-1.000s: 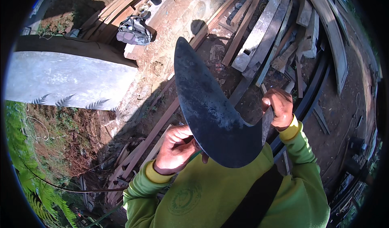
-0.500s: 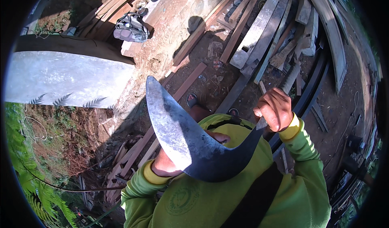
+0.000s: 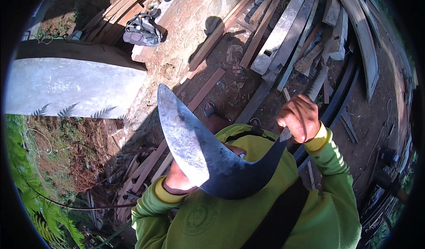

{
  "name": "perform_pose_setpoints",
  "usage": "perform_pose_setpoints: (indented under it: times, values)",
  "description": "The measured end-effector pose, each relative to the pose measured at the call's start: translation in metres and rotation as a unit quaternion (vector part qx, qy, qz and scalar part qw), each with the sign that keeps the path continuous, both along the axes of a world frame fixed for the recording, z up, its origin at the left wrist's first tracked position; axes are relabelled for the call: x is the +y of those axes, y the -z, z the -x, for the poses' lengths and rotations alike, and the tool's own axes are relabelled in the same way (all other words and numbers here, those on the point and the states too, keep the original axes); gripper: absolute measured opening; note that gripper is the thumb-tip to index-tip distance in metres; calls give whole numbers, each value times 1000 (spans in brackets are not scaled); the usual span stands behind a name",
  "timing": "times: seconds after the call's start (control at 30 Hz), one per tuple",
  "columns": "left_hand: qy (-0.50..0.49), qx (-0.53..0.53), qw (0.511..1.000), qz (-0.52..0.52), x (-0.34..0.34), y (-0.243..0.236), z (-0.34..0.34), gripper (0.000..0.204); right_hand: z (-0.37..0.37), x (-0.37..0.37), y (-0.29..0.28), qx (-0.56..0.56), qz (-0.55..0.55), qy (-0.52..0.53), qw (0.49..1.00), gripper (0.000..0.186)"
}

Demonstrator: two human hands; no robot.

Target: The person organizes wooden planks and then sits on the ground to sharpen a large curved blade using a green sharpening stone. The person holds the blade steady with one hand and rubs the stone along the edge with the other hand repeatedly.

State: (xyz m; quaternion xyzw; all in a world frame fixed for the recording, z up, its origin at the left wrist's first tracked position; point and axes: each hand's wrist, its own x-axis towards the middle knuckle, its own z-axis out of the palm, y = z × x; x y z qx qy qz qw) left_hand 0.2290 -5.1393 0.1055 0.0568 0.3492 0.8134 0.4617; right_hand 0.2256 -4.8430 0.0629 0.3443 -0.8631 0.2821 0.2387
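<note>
A large sickle [image 3: 221, 173] with a broad, curved grey blade is held across my body, its tip toward the upper left. My right hand [image 3: 299, 119] is closed around its long handle [image 3: 317, 83], close to where the blade starts. Behind the blade is my left hand [image 3: 178, 178]; its wrist side shows at the lower edge of the metal. One fingertip [image 3: 237, 151] shows past the inner curve of the blade. The other fingers of that hand are hidden, so its grip cannot be made out.
Long wooden beams [image 3: 283, 32] lie at the upper right, with thinner planks [image 3: 206, 89] beyond the blade. Dark curved lengths [image 3: 341, 98] run beside my right arm. A grey bag [image 3: 142, 30] sits on boards at the upper left, above a pale slab [image 3: 75, 87]. Ferns [image 3: 44, 204] grow at left.
The sickle blade has shifted very slightly left and down. Less of the finger behind its inner curve shows. My right hand keeps its hold on the handle.
</note>
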Motion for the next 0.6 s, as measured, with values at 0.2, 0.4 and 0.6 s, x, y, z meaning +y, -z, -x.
perform_pose_setpoints:
  times: [0.2,0.4,0.6]
  values:
    - [-19,-18,1000,1,-4,7,-3,47,4,0,-1,9,-5,-4,1000,17]
    - [-88,87,989,82,-12,13,-12,40,8,2,-3,24,-5,-1,1000,19]
    - [-123,54,987,90,-31,23,-23,54,10,3,-6,30,-3,3,1000,19]
